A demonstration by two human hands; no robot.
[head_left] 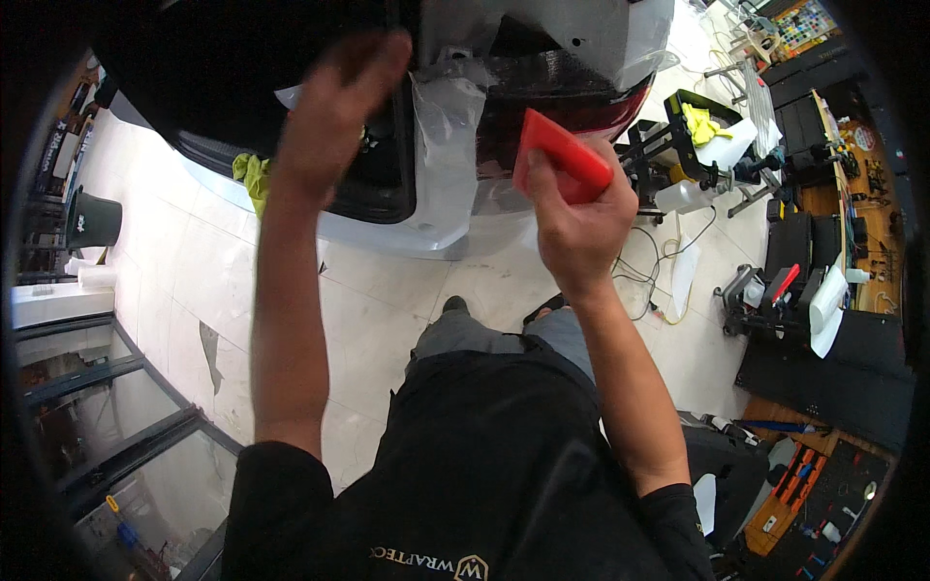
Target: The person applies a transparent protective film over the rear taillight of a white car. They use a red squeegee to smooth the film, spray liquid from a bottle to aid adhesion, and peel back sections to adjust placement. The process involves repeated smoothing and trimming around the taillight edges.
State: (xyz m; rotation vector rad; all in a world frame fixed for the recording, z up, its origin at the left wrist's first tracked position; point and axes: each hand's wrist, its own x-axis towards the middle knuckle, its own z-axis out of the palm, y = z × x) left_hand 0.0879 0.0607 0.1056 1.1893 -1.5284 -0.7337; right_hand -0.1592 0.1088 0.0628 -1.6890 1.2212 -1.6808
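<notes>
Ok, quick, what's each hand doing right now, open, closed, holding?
Left hand: blurred; can't tell whether it's open or closed, or holding anything.
Right hand: closed, holding the red squeegee.

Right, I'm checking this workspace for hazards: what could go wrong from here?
The film looks wrinkled, so it may crease further. The squeegee in the right hand has a pointed corner that might snag it. Loose cables on the floor could trip someone stepping that way.
</notes>
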